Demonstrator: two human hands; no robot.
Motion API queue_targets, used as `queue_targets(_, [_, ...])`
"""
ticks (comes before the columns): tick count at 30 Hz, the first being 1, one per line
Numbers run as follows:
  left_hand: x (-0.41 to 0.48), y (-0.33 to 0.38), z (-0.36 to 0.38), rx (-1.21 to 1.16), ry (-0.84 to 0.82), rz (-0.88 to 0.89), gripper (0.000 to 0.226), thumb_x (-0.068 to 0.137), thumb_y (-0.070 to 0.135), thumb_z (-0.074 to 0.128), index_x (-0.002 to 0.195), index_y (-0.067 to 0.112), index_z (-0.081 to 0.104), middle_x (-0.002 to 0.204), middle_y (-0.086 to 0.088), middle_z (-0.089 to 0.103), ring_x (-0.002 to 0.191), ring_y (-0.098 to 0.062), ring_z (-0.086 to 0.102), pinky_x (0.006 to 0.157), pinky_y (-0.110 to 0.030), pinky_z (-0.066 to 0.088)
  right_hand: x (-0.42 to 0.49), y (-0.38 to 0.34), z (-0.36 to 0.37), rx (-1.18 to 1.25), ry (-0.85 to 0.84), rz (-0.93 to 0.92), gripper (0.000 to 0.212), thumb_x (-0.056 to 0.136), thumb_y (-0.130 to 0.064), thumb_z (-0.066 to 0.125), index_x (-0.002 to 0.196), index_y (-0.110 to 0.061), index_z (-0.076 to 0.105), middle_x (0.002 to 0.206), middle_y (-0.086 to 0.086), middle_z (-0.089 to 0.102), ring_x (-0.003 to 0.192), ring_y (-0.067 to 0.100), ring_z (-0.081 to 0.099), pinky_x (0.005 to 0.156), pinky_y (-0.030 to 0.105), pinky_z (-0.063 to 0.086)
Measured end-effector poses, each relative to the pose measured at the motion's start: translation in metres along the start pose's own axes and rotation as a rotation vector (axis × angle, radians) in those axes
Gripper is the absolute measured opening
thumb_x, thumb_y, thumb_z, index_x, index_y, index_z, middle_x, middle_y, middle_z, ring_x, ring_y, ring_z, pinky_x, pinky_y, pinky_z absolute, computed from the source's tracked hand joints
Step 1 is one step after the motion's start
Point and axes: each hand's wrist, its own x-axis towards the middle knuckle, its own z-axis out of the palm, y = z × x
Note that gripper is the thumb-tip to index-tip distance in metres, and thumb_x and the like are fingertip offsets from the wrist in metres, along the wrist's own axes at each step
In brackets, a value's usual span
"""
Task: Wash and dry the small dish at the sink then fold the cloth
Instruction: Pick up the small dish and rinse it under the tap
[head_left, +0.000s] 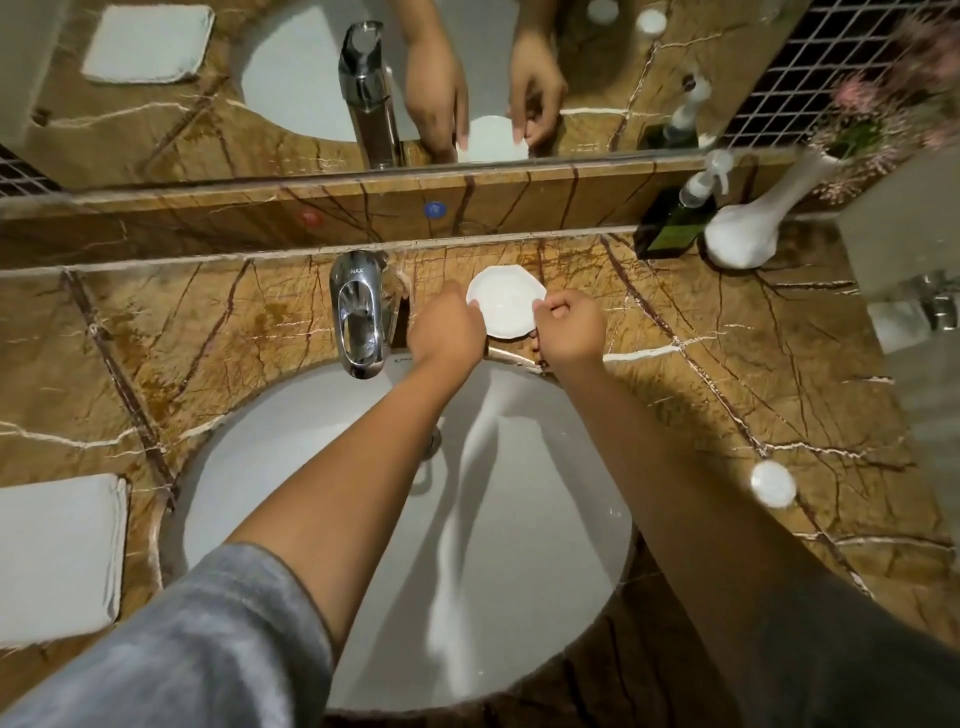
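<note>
A small white dish (506, 301) with a scalloped rim lies on the brown marble counter behind the sink basin (545, 467), to the right of the tap. My left hand (447, 325) grips its left edge and my right hand (569, 325) grips its right edge, fingers curled around the rim. A folded white cloth (57, 556) lies flat on the counter at the left, far from both hands. The chrome tap (361, 312) shows no running water.
A mirror behind the counter reflects the hands, dish and tap. A dark pump bottle (675, 218) and a white vase (748, 228) with pink flowers stand at the back right. A small white round object (773, 483) lies on the counter at the right.
</note>
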Motion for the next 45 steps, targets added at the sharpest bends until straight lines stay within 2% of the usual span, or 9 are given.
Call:
queue_targets(6, [-0.025, -0.007, -0.013, 0.018, -0.023, -0.026, 0.033, 0.097, 0.027, 0.043, 0.118, 0.004, 0.053, 0.110, -0.017, 0.065, 0.101, -0.037, 0.061, 0.068, -0.035, 0.041, -0.023, 0.008, -0.011, -0.028, -0.071, -0.080, 0.011, 0.091, -0.011, 0.058, 0.084, -0.003, 0.059, 0.079, 0.027, 0.066, 0.074, 0.043, 0.066, 0.069, 0.046, 0.054])
queue_targets(11, [-0.061, -0.022, -0.020, 0.021, -0.044, -0.035, 0.029, 0.097, 0.029, 0.044, 0.111, 0.006, 0.056, 0.103, -0.015, 0.066, 0.094, -0.035, 0.062, 0.066, -0.034, 0.041, -0.053, 0.015, -0.020, -0.071, -0.144, -0.100, 0.009, 0.092, -0.012, 0.058, 0.091, -0.003, 0.060, 0.081, 0.023, 0.067, 0.062, 0.025, 0.058, 0.059, 0.029, 0.046])
queue_targets(15, [-0.093, -0.043, -0.020, -0.024, -0.068, -0.092, 0.026, 0.095, 0.030, 0.046, 0.106, 0.009, 0.057, 0.103, -0.012, 0.066, 0.092, -0.033, 0.061, 0.067, -0.033, 0.043, -0.083, 0.025, -0.019, -0.101, -0.206, -0.104, 0.008, 0.089, -0.011, 0.061, 0.083, -0.007, 0.058, 0.082, 0.027, 0.068, 0.068, 0.027, 0.059, 0.066, 0.035, 0.048])
queue_targets(18, [-0.116, -0.063, -0.021, -0.069, -0.064, -0.121, 0.017, 0.092, 0.032, 0.051, 0.096, 0.016, 0.057, 0.098, -0.007, 0.067, 0.081, -0.026, 0.055, 0.064, -0.029, 0.039, -0.105, 0.034, -0.017, -0.143, -0.265, -0.080, 0.012, 0.087, -0.009, 0.060, 0.077, -0.009, 0.054, 0.081, 0.027, 0.070, 0.050, 0.026, 0.057, 0.051, 0.029, 0.046])
queue_targets(21, [-0.135, -0.082, -0.026, -0.084, -0.067, -0.142, 0.015, 0.089, 0.033, 0.058, 0.093, 0.019, 0.061, 0.097, -0.004, 0.070, 0.086, -0.026, 0.061, 0.064, -0.027, 0.038, -0.125, 0.043, -0.014, -0.196, -0.322, -0.083, 0.009, 0.083, -0.008, 0.060, 0.079, -0.009, 0.052, 0.077, 0.022, 0.071, 0.042, 0.017, 0.058, 0.041, 0.025, 0.043])
queue_targets(25, [-0.158, -0.100, -0.033, -0.093, -0.078, -0.142, 0.017, 0.086, 0.034, 0.063, 0.092, 0.018, 0.064, 0.096, -0.004, 0.071, 0.092, -0.027, 0.064, 0.067, -0.028, 0.043, -0.147, 0.046, -0.009, -0.276, -0.359, -0.127, 0.010, 0.079, -0.006, 0.062, 0.079, -0.008, 0.051, 0.075, 0.020, 0.071, 0.046, 0.020, 0.061, 0.045, 0.028, 0.047])
queue_targets(30, [-0.179, -0.115, -0.043, -0.119, -0.051, -0.151, 0.016, 0.085, 0.032, 0.065, 0.088, 0.017, 0.065, 0.092, -0.003, 0.072, 0.089, -0.026, 0.064, 0.065, -0.027, 0.041, -0.170, 0.048, -0.003, -0.281, -0.343, -0.204, 0.009, 0.077, -0.006, 0.059, 0.078, -0.008, 0.051, 0.079, 0.021, 0.070, 0.065, 0.039, 0.067, 0.061, 0.044, 0.054])
queue_targets(37, [-0.195, -0.127, -0.046, -0.157, 0.001, -0.097, 0.015, 0.086, 0.031, 0.062, 0.082, 0.016, 0.060, 0.085, -0.001, 0.073, 0.082, -0.025, 0.064, 0.065, -0.031, 0.045, -0.185, 0.056, -0.003, -0.302, -0.308, -0.387, 0.018, 0.084, -0.013, 0.060, 0.077, -0.015, 0.044, 0.067, 0.000, 0.061, 0.062, 0.024, 0.058, 0.050, 0.029, 0.040])
queue_targets(45, [-0.209, -0.144, -0.042, 0.046, 0.110, 0.148, 0.024, 0.095, 0.036, 0.050, 0.087, 0.014, 0.051, 0.080, -0.003, 0.069, 0.072, -0.029, 0.060, 0.058, -0.036, 0.042, -0.199, 0.060, -0.006, -0.370, -0.285, -0.583, 0.016, 0.092, -0.018, 0.055, 0.084, -0.010, 0.044, 0.074, 0.008, 0.063, 0.062, 0.030, 0.057, 0.057, 0.042, 0.046])
